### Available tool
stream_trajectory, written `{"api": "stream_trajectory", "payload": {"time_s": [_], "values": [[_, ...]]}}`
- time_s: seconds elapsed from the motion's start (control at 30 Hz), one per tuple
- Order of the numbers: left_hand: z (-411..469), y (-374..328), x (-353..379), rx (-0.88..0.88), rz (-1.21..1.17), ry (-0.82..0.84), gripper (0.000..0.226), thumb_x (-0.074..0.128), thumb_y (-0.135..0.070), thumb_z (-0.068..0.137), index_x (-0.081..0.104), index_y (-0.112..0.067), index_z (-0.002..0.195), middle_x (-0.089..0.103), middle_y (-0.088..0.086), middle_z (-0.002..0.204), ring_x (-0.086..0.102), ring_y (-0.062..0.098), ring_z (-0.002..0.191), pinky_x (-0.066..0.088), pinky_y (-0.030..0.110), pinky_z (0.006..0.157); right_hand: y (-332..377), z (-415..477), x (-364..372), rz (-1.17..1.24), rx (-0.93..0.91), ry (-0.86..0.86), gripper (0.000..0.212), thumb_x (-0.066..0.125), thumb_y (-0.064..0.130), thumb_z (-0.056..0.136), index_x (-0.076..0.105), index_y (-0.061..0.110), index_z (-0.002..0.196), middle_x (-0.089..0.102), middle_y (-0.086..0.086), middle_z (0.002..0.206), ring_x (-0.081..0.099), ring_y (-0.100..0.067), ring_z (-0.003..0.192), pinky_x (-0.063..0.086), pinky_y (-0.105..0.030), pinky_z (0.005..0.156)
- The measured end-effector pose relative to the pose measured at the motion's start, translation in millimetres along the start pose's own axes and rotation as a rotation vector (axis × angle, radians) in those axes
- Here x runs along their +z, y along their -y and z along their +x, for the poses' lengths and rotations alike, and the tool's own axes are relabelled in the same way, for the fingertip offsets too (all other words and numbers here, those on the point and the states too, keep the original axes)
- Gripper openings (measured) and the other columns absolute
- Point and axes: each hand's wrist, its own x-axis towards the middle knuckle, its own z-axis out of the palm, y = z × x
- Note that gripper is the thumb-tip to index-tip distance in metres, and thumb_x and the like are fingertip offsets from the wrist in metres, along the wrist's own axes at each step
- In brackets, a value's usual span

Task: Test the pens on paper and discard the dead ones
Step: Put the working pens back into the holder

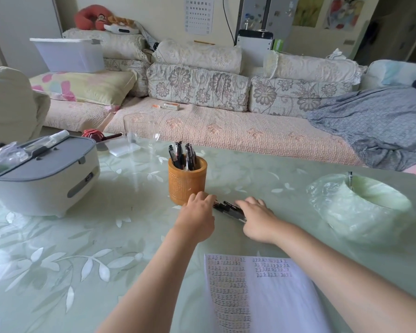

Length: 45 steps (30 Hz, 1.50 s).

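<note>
An orange woven pen holder (186, 181) stands mid-table with several black pens (181, 155) upright in it. Just right of its base a bunch of black pens (228, 209) lies flat on the table. My left hand (198, 216) rests at the left end of that bunch, fingers reaching toward the holder's base. My right hand (256, 216) lies over the right end of the bunch, fingers curled onto the pens. A sheet of paper (262, 294) covered in rows of pen marks lies near the front edge. One pen (351, 180) sticks out of a bin lined with a clear bag (360, 205) at the right.
A grey-lidded white box (43, 179) sits on the left of the green floral table (82, 260). A wine glass (141, 132) and a white pad (124, 149) stand behind the holder. A sofa with cushions runs along the far side.
</note>
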Motion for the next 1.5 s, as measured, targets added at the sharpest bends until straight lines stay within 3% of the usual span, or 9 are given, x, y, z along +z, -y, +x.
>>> {"api": "stream_trajectory", "payload": {"time_s": [0.17, 0.33, 0.43, 0.6, 0.73, 0.97, 1.13, 1.3, 1.5], "values": [[-1.2, -2.3, 3.5, 0.003, 0.052, 0.037, 0.05, 0.046, -0.014, 0.094, 0.038, -0.021, 0.143, 0.048, 0.005, 0.134, 0.04, 0.027, 0.12, 0.039, 0.039, 0.1, -11.5, -3.1, 1.5, -0.002, -0.069, -0.02, 0.074, 0.046, 0.002, 0.078, 0.035, 0.022, 0.148, 0.037, -0.003, 0.141, 0.03, -0.027, 0.134, 0.033, -0.042, 0.11], [2.2, -0.9, 4.3, 0.053, -0.143, 0.005, 0.055, 0.053, -0.001, 0.09, 0.046, -0.019, 0.141, 0.052, 0.008, 0.126, 0.051, 0.025, 0.111, 0.039, 0.028, 0.093, -6.2, 0.0, 8.2, 0.015, -0.147, -0.081, 0.047, 0.053, 0.021, 0.092, 0.047, 0.021, 0.139, 0.045, -0.006, 0.129, 0.037, -0.028, 0.126, 0.036, -0.044, 0.106], [2.3, 0.7, 1.9, 0.028, -0.234, -0.02, 0.057, 0.061, -0.001, 0.087, 0.048, -0.018, 0.14, 0.045, 0.007, 0.129, 0.057, 0.023, 0.107, 0.041, 0.022, 0.087, -3.2, 1.6, 10.1, -0.011, -0.182, -0.068, 0.043, 0.053, 0.016, 0.095, 0.048, 0.018, 0.137, 0.044, -0.009, 0.126, 0.037, -0.029, 0.125, 0.036, -0.045, 0.106], [0.8, -1.1, -3.0, 0.093, -0.068, 0.133, 0.056, 0.058, -0.021, 0.095, 0.038, -0.022, 0.147, 0.046, 0.002, 0.137, 0.043, 0.024, 0.121, 0.034, 0.029, 0.102, -1.6, -0.3, 8.8, -0.06, -0.213, -0.007, 0.044, 0.042, -0.001, 0.09, 0.05, 0.016, 0.13, 0.043, -0.006, 0.12, 0.038, -0.027, 0.121, 0.038, -0.043, 0.104], [0.3, -4.3, -5.7, 0.156, -0.072, 0.164, 0.038, 0.062, -0.021, 0.091, 0.061, -0.027, 0.128, 0.054, 0.002, 0.113, 0.049, 0.022, 0.109, 0.041, 0.03, 0.095, -0.1, -1.1, 7.9, -0.089, -0.23, -0.016, 0.044, 0.039, -0.004, 0.089, 0.051, 0.014, 0.127, 0.044, -0.007, 0.117, 0.041, -0.028, 0.118, 0.041, -0.043, 0.101], [-0.1, -5.2, -19.1, 0.092, -0.192, 0.099, 0.027, 0.069, -0.019, 0.087, 0.065, -0.017, 0.113, 0.056, 0.003, 0.106, 0.055, 0.019, 0.095, 0.038, 0.022, 0.076, 5.2, -5.2, 3.8, -0.184, -0.221, -0.105, 0.024, 0.04, 0.004, 0.097, 0.048, 0.012, 0.118, 0.049, -0.01, 0.115, 0.046, -0.029, 0.11, 0.039, -0.037, 0.087], [2.8, -7.2, -49.4, 0.043, -0.45, -0.121, 0.028, 0.075, -0.021, 0.081, 0.066, -0.027, 0.106, 0.063, -0.011, 0.094, 0.057, 0.007, 0.077, 0.039, 0.009, 0.061, 11.1, -6.2, -13.6, 0.179, -0.174, -0.059, 0.002, 0.042, 0.019, 0.101, 0.042, 0.017, 0.101, 0.053, -0.007, 0.097, 0.053, -0.027, 0.088, 0.041, -0.038, 0.075], [3.8, -23.2, -69.5, 0.063, -0.854, -0.231, 0.029, 0.07, -0.025, 0.086, 0.067, -0.033, 0.114, 0.064, -0.011, 0.09, 0.057, 0.006, 0.06, 0.048, 0.021, 0.062, 26.0, -4.8, -21.3, 0.754, -0.247, -0.015, 0.011, 0.041, 0.01, 0.103, 0.049, 0.014, 0.109, 0.06, -0.002, 0.087, 0.054, -0.014, 0.074, 0.045, -0.018, 0.065], [2.9, -29.3, -70.9, 0.067, -0.68, -0.263, 0.019, 0.068, -0.021, 0.087, 0.074, -0.032, 0.101, 0.053, -0.019, 0.052, 0.046, -0.001, 0.045, 0.033, 0.01, 0.051, 32.4, -8.4, -12.9, 0.93, -0.277, 0.062, 0.015, 0.043, 0.005, 0.103, 0.053, 0.007, 0.113, 0.066, -0.004, 0.097, 0.063, -0.011, 0.089, 0.052, -0.022, 0.082]]}}
